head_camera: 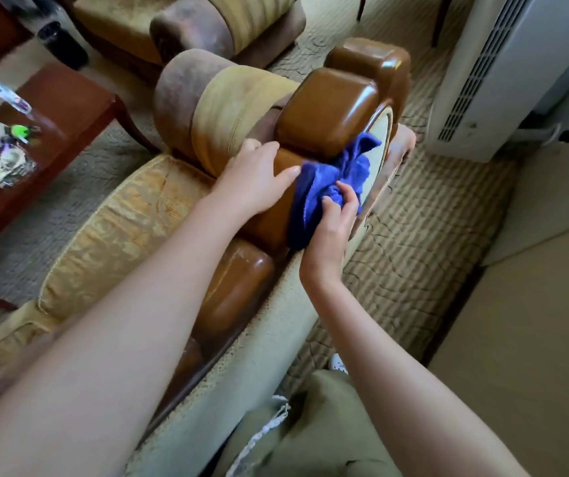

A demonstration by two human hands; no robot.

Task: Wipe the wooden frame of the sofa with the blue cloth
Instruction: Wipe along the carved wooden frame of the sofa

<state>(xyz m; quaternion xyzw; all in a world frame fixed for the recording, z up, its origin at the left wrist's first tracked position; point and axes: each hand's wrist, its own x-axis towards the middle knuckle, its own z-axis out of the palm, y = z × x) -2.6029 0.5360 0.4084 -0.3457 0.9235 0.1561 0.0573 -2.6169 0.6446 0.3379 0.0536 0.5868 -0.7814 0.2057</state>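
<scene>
- right hand (332, 222) centre of frame, fingers curled, pinching a bunched wad of the blue cloth (327, 187); grip closed on the fabric
- cloth sits just above and to the upper left of the right grip, pressed against the glossy brown wooden frame (327, 111) of the sofa (121, 228); loose end trails up toward the pale oval panel at centre right
- left hand (259, 173) left of the cloth, fingers straight and spread, lying flat on the wood frame and the edge of the roll cushion (228, 115); fingertips touching the cloth edge, holding nothing
- both forearms come in from the bottom of the frame
- more frame sections run down toward lower centre, another wood block (238, 290) under the left forearm
- red-brown desk (69, 108) at upper left, with a plastic bottle (9, 96) and small clutter on it
- second armchair (190, 25) at top centre
- white floor unit (482, 74) at upper right, patterned carpet (413, 235) on the right
</scene>
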